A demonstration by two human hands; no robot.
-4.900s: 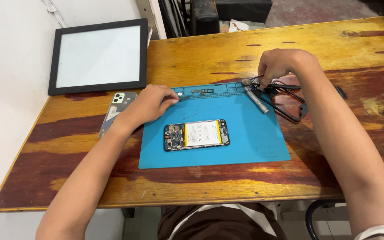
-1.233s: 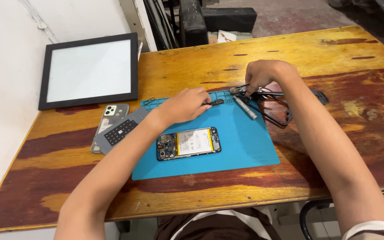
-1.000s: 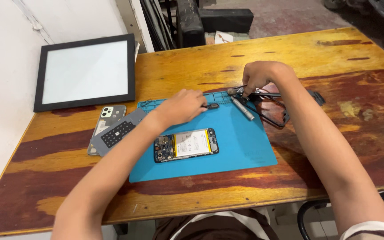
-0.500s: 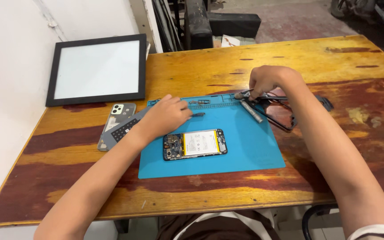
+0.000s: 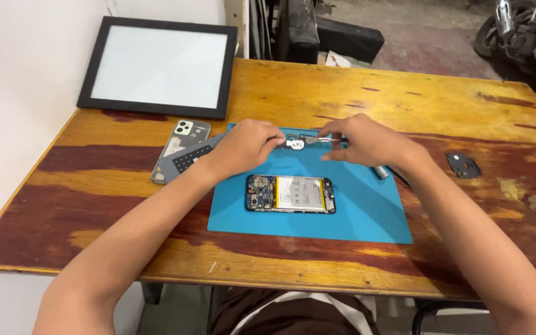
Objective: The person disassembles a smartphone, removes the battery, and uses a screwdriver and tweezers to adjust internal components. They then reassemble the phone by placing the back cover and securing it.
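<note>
- my left hand [image 5: 246,144] pinches a small part [image 5: 294,144] over the mat [image 5: 367,217]
- right hand [image 5: 364,141] grips tweezers [image 5: 321,141] touching it, both wrists low above the phone [image 5: 291,193]

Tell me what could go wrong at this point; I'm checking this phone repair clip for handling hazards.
The small metal part pinched between the left hand and right hand could slip and get lost on the blue mat. The opened phone lies with battery and board exposed below the hands, so a dropped part might land on it. The grey tool by the right wrist could get knocked.
</note>
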